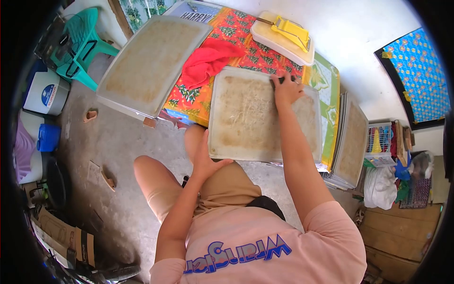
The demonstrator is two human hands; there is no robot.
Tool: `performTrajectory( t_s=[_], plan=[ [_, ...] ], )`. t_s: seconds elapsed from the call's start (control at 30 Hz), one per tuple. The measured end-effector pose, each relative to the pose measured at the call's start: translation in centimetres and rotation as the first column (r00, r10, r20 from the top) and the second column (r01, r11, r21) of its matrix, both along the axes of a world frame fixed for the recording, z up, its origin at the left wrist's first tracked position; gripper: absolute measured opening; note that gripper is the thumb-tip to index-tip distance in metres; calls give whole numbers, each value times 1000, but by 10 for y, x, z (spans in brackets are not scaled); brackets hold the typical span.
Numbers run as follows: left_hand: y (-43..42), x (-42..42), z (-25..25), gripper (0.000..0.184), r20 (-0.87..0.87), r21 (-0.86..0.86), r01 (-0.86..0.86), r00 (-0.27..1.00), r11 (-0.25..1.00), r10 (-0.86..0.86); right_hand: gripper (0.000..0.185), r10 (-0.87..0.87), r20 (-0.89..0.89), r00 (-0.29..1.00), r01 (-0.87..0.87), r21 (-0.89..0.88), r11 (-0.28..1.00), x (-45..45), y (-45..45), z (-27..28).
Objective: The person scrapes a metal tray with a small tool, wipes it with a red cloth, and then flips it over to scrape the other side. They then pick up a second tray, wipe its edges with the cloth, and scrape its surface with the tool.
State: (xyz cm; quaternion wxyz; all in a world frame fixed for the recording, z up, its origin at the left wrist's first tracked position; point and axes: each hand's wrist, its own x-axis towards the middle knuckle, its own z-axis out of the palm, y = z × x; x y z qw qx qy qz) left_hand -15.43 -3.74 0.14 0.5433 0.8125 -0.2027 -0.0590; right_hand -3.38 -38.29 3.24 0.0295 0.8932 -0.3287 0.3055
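Note:
A flat metal baking tray (250,109) with brown stains lies in front of me, its near edge over my lap. My left hand (206,158) holds it at the near left corner, fingers along the side and thumb by the front edge. My right hand (287,90) is on the tray's far right part, fingers curled over a small dark object (281,80) mostly hidden beneath them. Crumbly pale residue marks the tray's middle. A crumpled red cloth (208,61) lies just beyond the tray's far left corner.
Another stained tray (153,64) lies to the left. Behind stands a white tub (283,40) with a yellow-framed tool (292,33) on top. Stacked trays (350,142) stand at the right. A patterned cloth (191,97) covers the table. A green chair (82,42) is at far left.

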Motion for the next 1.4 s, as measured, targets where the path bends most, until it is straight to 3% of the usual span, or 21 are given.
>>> performTrajectory(
  t_s=[0.03,0.13,0.23,0.33,0.37,0.47,0.57,0.67,0.7,0.8,0.9,1.03,1.17,1.27,1.4],
  plan=[
    [0,0,0,126,-28,-9,5,1000,1000,-5,46,75,29,997,-74,-40,996,6,6,-4],
    [0,0,1,126,-77,8,7,997,1000,-7,47,470,-125,874,-481,-88,872,2,51,3],
    [1,0,3,126,-94,18,4,996,1000,-2,46,438,-104,893,-448,-111,887,11,48,0],
    [1,2,4,126,-70,19,8,998,1000,-6,43,165,-103,981,-170,-44,984,41,32,10],
    [2,1,4,126,-65,21,11,998,1000,-9,42,169,-109,979,-175,-47,983,44,39,9],
    [2,1,-2,126,-5,39,4,1000,999,-4,49,572,-77,816,-576,-168,800,31,82,-1],
    [2,0,-4,127,-14,23,4,1000,1000,-4,48,567,-128,814,-580,-122,806,36,89,-3],
    [3,2,0,127,-23,54,14,1000,998,-13,47,283,-111,953,-295,-105,950,68,58,5],
    [4,0,1,127,-47,64,18,999,998,-15,46,293,-55,954,-298,-108,949,70,61,1],
    [3,2,3,128,-57,71,24,998,997,-20,45,620,-69,781,-624,-60,779,40,102,5],
    [2,2,-2,127,-1,53,11,1000,999,-11,44,766,-64,639,-766,-130,629,7,123,1],
    [2,2,-3,127,-14,44,15,1000,999,-14,42,453,-18,891,-453,-14,891,27,83,13],
    [3,2,4,127,-32,41,26,999,999,-24,40,712,-86,697,-717,-67,694,-28,123,6],
    [3,2,1,127,-41,42,30,999,999,-28,37,756,-69,651,-759,-32,650,-62,131,14],
    [2,0,-6,127,-13,8,19,1000,1000,-19,35,581,2,814,-570,193,798,-72,109,26]
  ],
)
